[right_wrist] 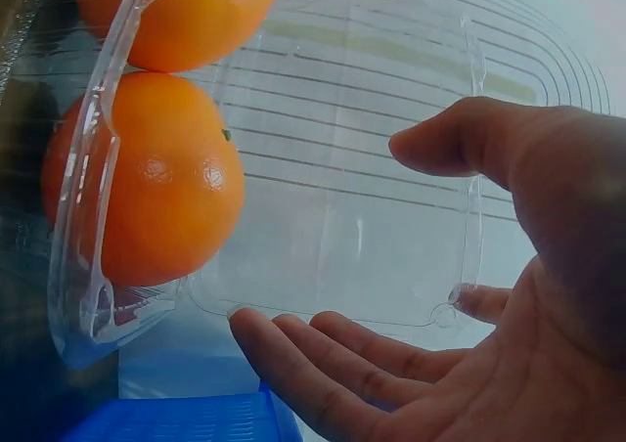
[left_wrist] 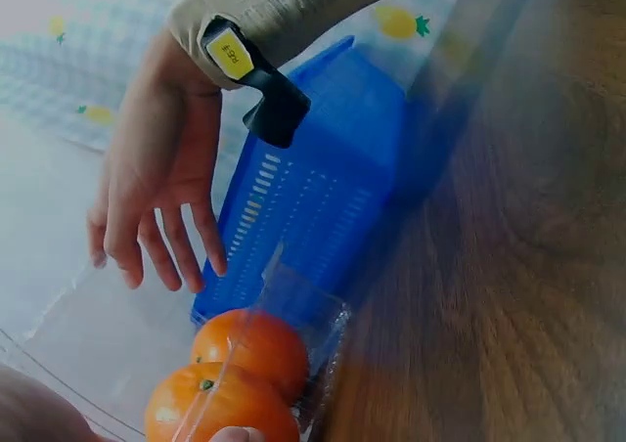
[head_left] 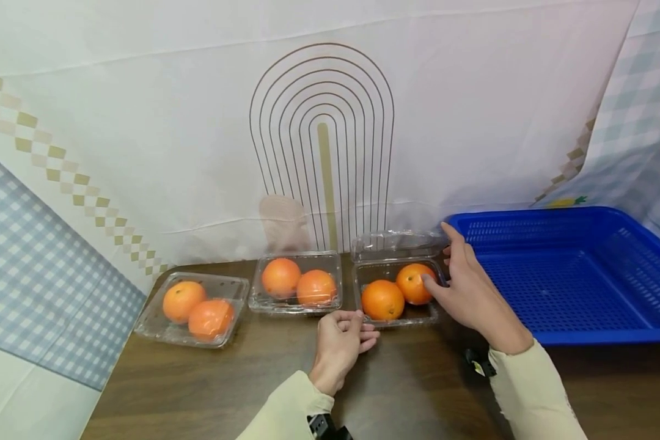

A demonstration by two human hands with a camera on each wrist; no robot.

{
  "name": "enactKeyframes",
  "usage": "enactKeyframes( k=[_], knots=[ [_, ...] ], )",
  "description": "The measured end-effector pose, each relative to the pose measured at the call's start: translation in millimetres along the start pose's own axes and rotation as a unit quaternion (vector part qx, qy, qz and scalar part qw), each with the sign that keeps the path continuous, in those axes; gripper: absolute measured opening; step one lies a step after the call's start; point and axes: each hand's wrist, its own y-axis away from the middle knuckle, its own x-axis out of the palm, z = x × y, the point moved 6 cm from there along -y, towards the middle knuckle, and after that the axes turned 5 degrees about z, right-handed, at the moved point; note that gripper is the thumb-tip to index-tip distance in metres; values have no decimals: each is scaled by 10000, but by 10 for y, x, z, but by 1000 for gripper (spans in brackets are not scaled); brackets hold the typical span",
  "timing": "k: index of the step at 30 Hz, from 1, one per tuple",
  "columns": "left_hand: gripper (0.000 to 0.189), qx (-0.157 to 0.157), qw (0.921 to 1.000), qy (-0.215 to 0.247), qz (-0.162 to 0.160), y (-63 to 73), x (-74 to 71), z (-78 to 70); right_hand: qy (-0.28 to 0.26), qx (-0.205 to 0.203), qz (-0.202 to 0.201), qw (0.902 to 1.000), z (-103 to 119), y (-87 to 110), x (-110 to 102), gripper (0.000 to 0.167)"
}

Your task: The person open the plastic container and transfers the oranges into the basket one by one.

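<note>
A clear plastic clamshell box (head_left: 398, 322) stands with its lid (head_left: 393, 244) swung up at the back. Two oranges (head_left: 382, 300) lie in its tray. My left hand (head_left: 335, 348) pinches the front left edge of this box between thumb and index finger, other fingers along its front wall. My right hand (head_left: 467, 293) is at the box's right side with fingers spread, its fingertips close to the raised lid. In the right wrist view, its thumb (right_wrist: 440, 149) stands well apart from the fingers (right_wrist: 323, 364), and nothing lies in the palm.
Left of it stands a closed clear box (head_left: 297, 308) with two oranges, and farther left another closed box (head_left: 159, 330) with two more. A blue plastic basket (head_left: 577, 336) is on the right of the wooden table (head_left: 198, 391). A white patterned cloth (head_left: 445, 110) hangs behind.
</note>
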Motion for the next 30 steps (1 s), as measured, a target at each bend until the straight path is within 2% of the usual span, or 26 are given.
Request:
enactKeyframes(
  k=[4, 9, 15, 18, 24, 30],
  knots=[
    [23, -94, 9996, 251, -6, -17, 0, 32, -115, 20, 19, 9999, 1, -23, 4, 99],
    [22, -59, 9978, 664, -22, -39, 13, 56, -232, -16, -1, 9997, 8, -50, 1, 98],
    [24, -143, 9930, 1165, 129, -55, 25, 70, -264, -114, -155, 9995, 16, -59, -36, 94],
    [24, -224, 9916, 1266, 168, -59, 24, 81, -102, -151, -194, 9996, 25, -55, -56, 83],
    [25, -161, 9916, 1278, 130, -62, -5, 87, 359, -348, -114, 9987, 78, -48, -68, 55],
    [25, -200, 9904, 1353, 185, -59, -16, 100, 582, -529, 58, 9969, 111, -48, -42, 50]
  ],
)
